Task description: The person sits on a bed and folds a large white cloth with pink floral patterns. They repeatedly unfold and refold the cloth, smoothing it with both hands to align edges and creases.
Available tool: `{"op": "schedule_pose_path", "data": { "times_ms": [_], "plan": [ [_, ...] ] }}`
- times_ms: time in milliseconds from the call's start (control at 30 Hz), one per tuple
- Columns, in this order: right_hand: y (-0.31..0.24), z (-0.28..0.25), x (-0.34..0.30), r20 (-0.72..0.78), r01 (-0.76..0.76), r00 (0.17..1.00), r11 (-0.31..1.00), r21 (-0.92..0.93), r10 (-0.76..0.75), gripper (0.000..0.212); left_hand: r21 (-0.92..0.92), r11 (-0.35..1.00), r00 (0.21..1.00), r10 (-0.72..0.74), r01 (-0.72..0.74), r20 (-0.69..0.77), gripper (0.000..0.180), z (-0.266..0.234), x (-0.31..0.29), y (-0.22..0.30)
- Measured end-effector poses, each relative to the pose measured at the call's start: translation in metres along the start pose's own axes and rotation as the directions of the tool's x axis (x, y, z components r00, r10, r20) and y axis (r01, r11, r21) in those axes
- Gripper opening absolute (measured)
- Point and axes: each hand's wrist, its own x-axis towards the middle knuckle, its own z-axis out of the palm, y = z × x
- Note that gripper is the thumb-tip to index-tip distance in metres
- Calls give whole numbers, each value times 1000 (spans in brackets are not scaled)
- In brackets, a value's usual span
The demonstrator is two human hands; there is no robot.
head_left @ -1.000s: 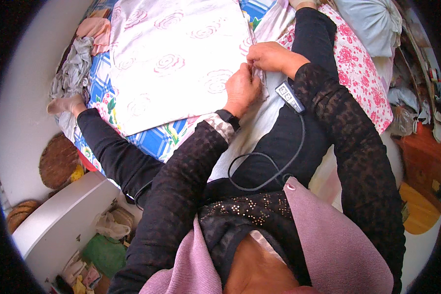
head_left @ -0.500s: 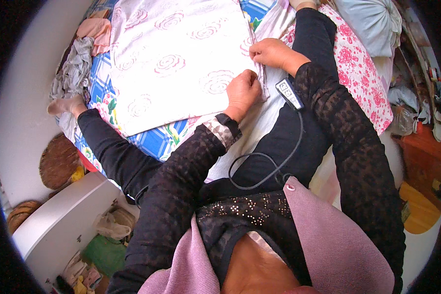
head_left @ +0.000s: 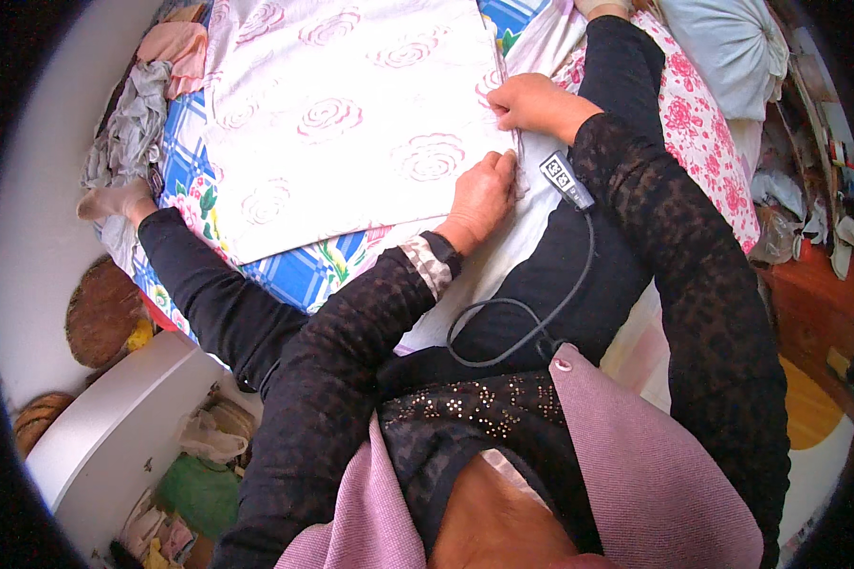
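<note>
Cable (head_left: 591,248) loops over the lap (head_left: 541,275) to a grey handheld controller (head_left: 566,182) beside the right sleeve (head_left: 626,175). Left hand (head_left: 482,199) curls at the right edge of white rose-print cloth (head_left: 380,114); can't tell if it grips. Right hand (head_left: 539,104) pinches that edge farther up. Cloth lies on blue plaid floral bedding (head_left: 294,279). Step looks like edge work; next move likely calls for fine fingertip control.

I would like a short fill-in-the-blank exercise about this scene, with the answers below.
The left hand and right hand are at the ____ edge of the white cloth.
Of these hands, the ____ one is nearer to the picture's bottom.
The checked bedding is white and ____.
The trousers are ____.
Missing words: right; left; blue; black.
</note>
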Motion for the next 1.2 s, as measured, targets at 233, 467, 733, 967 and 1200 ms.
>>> {"op": "schedule_pose_path", "data": {
  "times_ms": [233, 467, 733, 967, 1200],
  "plan": [
    [16, 5, 8, -253, -13, 967, 1000, 11, 15, 18, 22, 998, 997, 67, -66, -40, 42, 0, -6, 3],
    [1, -9, -7, -272, 46, 962, 993, 112, -14, 21, 31, 993, 994, 111, -111, 0, 41, -3, -10, 3],
    [-15, 5, -8, -12, 56, 998, 998, -29, -56, 23, 21, 993, 994, 112, -112, -3, 44, -1, -14, 6],
    [8, 11, 0, -73, 83, 994, 996, 37, -80, 19, 29, 977, 975, 215, -213, -59, 36, 0, -17, 3],
    [17, 20, 2, -252, 33, 967, 999, 23, -26, 18, 41, 966, 967, 253, -254, 29, 42, -10, -32, 3]
  ]
}}
